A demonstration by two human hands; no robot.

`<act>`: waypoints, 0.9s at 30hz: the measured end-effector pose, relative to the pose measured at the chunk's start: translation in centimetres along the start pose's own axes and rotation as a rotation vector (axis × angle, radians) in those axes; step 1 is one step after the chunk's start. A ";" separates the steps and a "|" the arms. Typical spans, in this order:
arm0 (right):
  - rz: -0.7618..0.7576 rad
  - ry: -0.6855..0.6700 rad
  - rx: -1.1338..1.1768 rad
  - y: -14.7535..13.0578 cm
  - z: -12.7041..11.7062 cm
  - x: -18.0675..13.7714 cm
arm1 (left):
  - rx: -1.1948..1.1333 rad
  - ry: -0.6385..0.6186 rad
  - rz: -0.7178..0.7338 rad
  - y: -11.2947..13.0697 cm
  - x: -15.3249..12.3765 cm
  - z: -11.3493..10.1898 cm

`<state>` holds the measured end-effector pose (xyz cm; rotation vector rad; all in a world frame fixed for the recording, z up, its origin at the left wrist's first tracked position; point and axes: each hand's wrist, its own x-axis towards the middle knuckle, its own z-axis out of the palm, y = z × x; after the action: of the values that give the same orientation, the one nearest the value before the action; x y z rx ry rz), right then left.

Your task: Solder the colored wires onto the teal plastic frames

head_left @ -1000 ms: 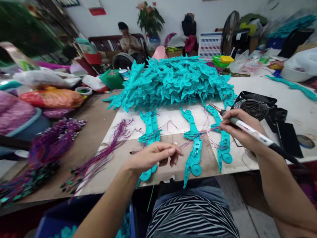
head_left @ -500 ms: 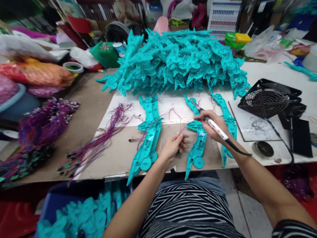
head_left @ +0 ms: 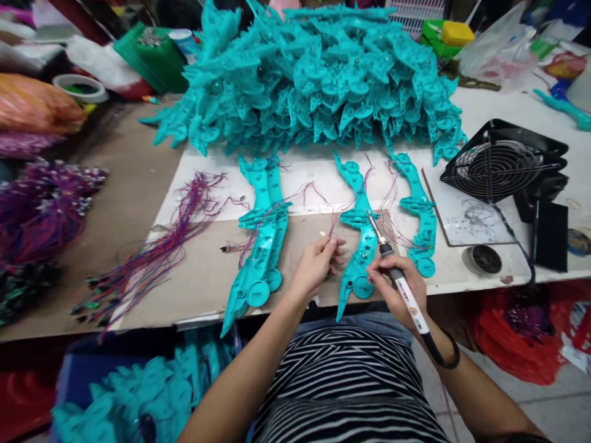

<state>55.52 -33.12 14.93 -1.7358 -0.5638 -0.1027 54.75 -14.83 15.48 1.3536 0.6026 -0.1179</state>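
Observation:
My left hand (head_left: 319, 266) is closed in a pinch on thin red and dark wires (head_left: 333, 223), just left of the middle teal plastic piece (head_left: 354, 179). In my right hand (head_left: 401, 284) is a soldering iron (head_left: 407, 303) with a white handle, held like a pen. Its metal tip points up and left over the middle of that piece; whether it touches cannot be made out. Wires run along the piece's upper half. To the left lies a teal double piece (head_left: 264, 231) with wires across it, and to the right another teal piece (head_left: 418, 206) with wires.
A large heap of teal pieces (head_left: 318, 80) stands behind. Bundled wires (head_left: 180, 224) lie at the left. On the right are a black fan (head_left: 498, 161), a white board (head_left: 478, 229) and a small round tin (head_left: 484, 259). Below the table edge sits a blue bin (head_left: 74, 375) of teal pieces.
My right hand has drawn the soldering iron down towards me, from the middle piece's upper end to its middle. My left hand keeps its pinch on the wires. The view has tilted down.

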 end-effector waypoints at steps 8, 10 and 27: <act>0.049 0.062 -0.170 1.5 1.3 2.0 | 0.819 0.270 0.674 -1.1 -1.5 -0.6; 0.025 0.070 -0.193 2.0 1.6 2.3 | 0.757 0.169 0.722 -0.9 -1.6 -0.5; -0.158 0.133 -0.178 0.4 -2.8 1.6 | 0.544 -0.122 0.354 1.8 0.6 0.3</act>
<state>57.77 -35.29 15.89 -1.8379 -0.6079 -0.3876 56.08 -14.54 16.80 1.9446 0.2218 -0.0777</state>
